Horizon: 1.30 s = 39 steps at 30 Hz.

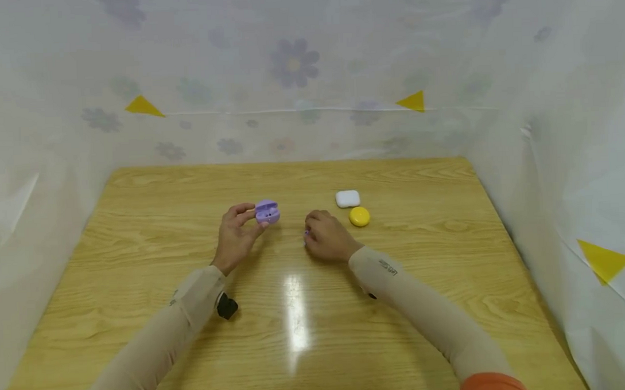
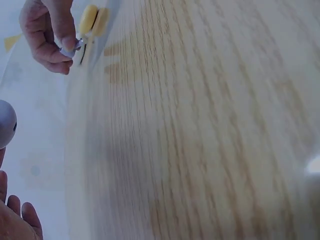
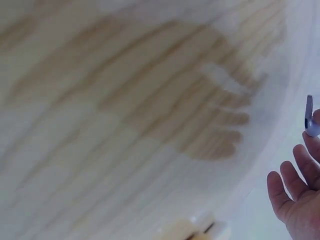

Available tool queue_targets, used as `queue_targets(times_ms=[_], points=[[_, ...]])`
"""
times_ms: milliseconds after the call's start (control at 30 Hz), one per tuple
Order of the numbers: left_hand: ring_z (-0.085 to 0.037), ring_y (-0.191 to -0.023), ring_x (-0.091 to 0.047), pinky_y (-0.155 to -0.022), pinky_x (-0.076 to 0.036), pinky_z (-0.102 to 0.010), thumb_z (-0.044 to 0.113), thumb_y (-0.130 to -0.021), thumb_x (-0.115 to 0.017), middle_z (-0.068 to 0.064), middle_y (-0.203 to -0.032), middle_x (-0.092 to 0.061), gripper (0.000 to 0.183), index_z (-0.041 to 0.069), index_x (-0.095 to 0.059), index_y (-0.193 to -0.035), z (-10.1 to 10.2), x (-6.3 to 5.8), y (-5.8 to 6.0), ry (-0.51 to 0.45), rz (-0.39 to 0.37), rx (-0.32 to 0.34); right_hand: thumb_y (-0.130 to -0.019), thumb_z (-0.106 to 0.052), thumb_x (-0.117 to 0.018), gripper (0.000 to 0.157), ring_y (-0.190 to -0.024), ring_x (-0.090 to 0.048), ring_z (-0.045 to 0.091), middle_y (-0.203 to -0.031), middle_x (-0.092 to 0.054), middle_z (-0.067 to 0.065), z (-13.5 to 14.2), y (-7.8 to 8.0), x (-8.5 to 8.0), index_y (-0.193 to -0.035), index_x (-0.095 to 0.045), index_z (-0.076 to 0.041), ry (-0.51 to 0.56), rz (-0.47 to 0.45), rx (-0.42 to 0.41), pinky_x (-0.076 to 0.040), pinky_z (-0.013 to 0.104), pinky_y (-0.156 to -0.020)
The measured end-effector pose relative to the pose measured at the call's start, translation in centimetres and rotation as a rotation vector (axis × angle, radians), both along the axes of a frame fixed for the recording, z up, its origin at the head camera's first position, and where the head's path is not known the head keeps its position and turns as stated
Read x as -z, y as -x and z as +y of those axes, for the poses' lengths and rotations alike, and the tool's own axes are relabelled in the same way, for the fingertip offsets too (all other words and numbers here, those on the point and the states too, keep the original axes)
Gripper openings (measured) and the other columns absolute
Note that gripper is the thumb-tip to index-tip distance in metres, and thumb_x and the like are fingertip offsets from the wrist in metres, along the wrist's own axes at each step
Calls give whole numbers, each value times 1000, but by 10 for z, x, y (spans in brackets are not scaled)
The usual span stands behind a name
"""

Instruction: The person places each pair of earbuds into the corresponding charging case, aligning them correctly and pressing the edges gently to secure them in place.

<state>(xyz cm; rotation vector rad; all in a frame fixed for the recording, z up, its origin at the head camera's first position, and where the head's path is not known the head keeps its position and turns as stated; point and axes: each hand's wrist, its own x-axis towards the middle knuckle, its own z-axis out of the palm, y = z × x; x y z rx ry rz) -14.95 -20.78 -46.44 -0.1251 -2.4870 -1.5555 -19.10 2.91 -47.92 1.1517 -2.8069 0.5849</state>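
Note:
My left hand [image 1: 235, 238] holds a small purple earbud case [image 1: 268, 214] between thumb and fingers, its lid raised, above the left middle of the wooden table. In the left wrist view only the rounded side of that case [image 2: 6, 124] shows, at the left edge over the fingers. To the right of it, my right hand [image 1: 328, 237] pinches a purple earbud [image 3: 310, 117]. The earbud's stem sticks up past the fingertips in the right wrist view, while the other fingers are spread and slightly bent. From the head view, the hand mostly hides the earbud.
A white earbud case [image 1: 347, 199] and a round yellow case [image 1: 359, 217] lie close together just beyond the right hand. Pale flowered sheeting [image 1: 294, 63] encloses the wooden table [image 1: 297, 356] at the back and sides. A black object [image 1: 227, 306] shows at the left wrist.

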Motion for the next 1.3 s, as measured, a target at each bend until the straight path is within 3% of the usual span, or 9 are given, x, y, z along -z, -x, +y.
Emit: queue_targets(times_ms=[200,433,600,967,1300], points=[[-37,-124,-41,-106,-29,-51,9,-83,-73,-18,-127,-53,31,-10,-67,-107,8,-3,-4,-12,-14,19,-88,-18,-60,17,-107,-59,27,-115,-62,14,15,-7,-13,-94,-66,-4,24,94,-31,-50,38,-96],[-36,-122,-44,-104,-31,-51,10,-82,-75,-17,-125,-56,30,-7,-69,-105,19,-7,-9,8,37,47,-83,-12,-66,12,-105,-59,30,-110,-63,17,33,-14,-33,-88,-64,-2,182,260,-55,-51,40,-93],[-34,-122,-45,-104,-32,-50,12,-82,-75,-15,-125,-56,28,-5,-70,-104,27,-11,-13,8,43,65,-82,-11,-67,11,-104,-59,30,-108,-63,17,39,-15,-48,-86,-63,-2,232,350,-64,-52,39,-91],[-33,-125,-44,-108,-29,-52,16,-83,-74,-12,-128,-55,31,-3,-70,-107,44,-14,-21,22,4,106,-84,-13,-67,13,-106,-58,29,-112,-62,16,36,-19,-84,-90,-63,-3,256,423,-119,-50,40,-91],[-34,-124,-44,-106,-30,-54,13,-82,-75,-14,-126,-55,29,-1,-71,-106,58,-16,-22,-8,62,127,-85,-14,-67,15,-106,-60,29,-112,-62,16,22,-17,-103,-92,-64,-1,214,454,-190,-50,39,-94]])
